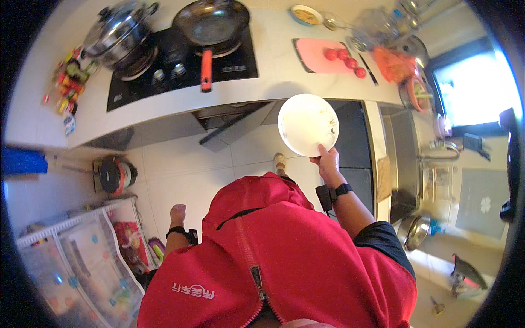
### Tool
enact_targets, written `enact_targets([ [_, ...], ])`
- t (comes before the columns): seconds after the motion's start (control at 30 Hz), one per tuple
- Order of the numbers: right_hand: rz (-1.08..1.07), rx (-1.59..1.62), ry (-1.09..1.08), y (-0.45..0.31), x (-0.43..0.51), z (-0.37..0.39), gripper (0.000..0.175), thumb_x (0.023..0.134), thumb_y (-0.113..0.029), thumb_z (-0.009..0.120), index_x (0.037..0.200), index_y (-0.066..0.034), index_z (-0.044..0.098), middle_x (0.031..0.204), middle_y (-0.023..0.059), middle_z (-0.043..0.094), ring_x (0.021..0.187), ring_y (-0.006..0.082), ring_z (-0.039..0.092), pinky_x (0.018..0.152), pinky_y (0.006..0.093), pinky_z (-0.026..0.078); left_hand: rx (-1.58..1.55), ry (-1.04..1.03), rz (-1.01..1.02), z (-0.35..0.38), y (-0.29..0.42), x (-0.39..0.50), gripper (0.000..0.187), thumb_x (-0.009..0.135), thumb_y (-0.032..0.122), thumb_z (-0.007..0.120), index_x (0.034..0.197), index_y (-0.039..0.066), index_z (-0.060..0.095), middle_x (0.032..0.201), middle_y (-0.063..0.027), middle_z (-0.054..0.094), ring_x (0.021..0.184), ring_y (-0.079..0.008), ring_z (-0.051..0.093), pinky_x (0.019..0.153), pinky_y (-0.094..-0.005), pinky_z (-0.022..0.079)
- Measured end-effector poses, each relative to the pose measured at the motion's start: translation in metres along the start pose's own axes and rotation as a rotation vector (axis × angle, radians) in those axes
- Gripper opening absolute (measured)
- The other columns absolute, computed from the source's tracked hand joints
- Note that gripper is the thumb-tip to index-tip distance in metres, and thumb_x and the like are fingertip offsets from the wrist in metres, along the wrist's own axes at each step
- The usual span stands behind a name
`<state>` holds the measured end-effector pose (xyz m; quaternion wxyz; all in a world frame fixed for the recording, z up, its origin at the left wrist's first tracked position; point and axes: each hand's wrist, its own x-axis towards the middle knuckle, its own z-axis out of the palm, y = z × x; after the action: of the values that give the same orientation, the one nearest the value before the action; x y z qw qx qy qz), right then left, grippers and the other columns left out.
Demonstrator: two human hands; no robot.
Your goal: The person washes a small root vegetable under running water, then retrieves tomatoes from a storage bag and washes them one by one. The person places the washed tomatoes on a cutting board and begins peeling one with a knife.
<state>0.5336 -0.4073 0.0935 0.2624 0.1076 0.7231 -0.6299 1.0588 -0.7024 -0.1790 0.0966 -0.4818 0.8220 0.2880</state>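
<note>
My right hand (328, 162) grips the near rim of a white plate (307, 124) with a small floral print, held out over the floor before the counter. My left hand (178, 214) hangs low at my left side; nothing shows in it, though its fingers are hard to make out. Beyond the plate, several round red vegetables or fruits (351, 63) lie on and beside a pink cutting board (313, 55). A knife (368, 69) lies right of the board. A wok (211, 24) with a red handle and a lidded steel pot (119, 37) stand on the black cooktop (242, 63).
Below the counter a drawer or door (233, 123) stands ajar. A sink (404, 156) with a faucet is on the right. Seasoning containers (69, 84) crowd the counter's left end. A covered rack (82, 262) stands at lower left, and a shallow bowl (307, 15) of food sits at the back.
</note>
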Motion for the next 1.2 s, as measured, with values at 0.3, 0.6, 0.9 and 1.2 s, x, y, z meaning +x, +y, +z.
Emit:
enact_targets([
  [0.3, -0.081, 0.133, 0.13, -0.036, 0.078, -0.13, 0.023, 0.085, -0.014, 0.057, 0.097, 0.0049, 0.058, 0.088, 0.0136, 0.064, 0.069, 0.0217, 0.065, 0.056, 0.029, 0.052, 0.18, 0.084, 0.333, -0.014, 0.149, 0.101, 0.023, 0.083, 0.02, 0.049, 0.077, 0.005, 0.066, 0.082, -0.0114, 0.067, 0.08, -0.0286, 0.062, 0.071, -0.0368, 0.049],
  [0.6, 0.047, 1.033, 0.211, -0.094, 0.235, -0.339, 0.017, 0.089, -0.015, 0.054, 0.09, 0.0008, 0.06, 0.071, 0.0067, 0.061, 0.06, 0.0149, 0.058, 0.06, 0.0252, 0.052, -0.777, -0.208, -0.424, -0.01, 0.356, 0.097, 0.028, 0.086, 0.025, 0.059, 0.109, 0.009, 0.06, 0.098, -0.0045, 0.062, 0.093, -0.0179, 0.058, 0.081, -0.0332, 0.049],
  [0.9, 0.148, 0.047, -0.283, -0.103, 0.267, -0.159, 0.031, 0.085, -0.015, 0.055, 0.103, 0.0096, 0.055, 0.083, 0.0164, 0.063, 0.059, 0.0237, 0.062, 0.049, 0.0336, 0.053, -0.918, -0.514, -0.014, -0.121, 0.581, 0.158, 0.038, 0.092, 0.029, 0.054, 0.117, 0.0, 0.053, 0.105, -0.0116, 0.059, 0.09, -0.021, 0.061, 0.075, -0.0329, 0.055],
  [1.2, 0.009, -0.323, -0.665, -0.185, 0.292, -0.002, 0.025, 0.09, -0.018, 0.052, 0.1, 0.0035, 0.056, 0.074, 0.0108, 0.062, 0.056, 0.0179, 0.062, 0.047, 0.0296, 0.053, -0.957, -0.481, 0.135, -0.131, 0.666, 0.24, 0.038, 0.089, 0.013, 0.054, 0.122, 0.0, 0.043, 0.107, -0.014, 0.06, 0.086, -0.0231, 0.065, 0.065, -0.0335, 0.057],
])
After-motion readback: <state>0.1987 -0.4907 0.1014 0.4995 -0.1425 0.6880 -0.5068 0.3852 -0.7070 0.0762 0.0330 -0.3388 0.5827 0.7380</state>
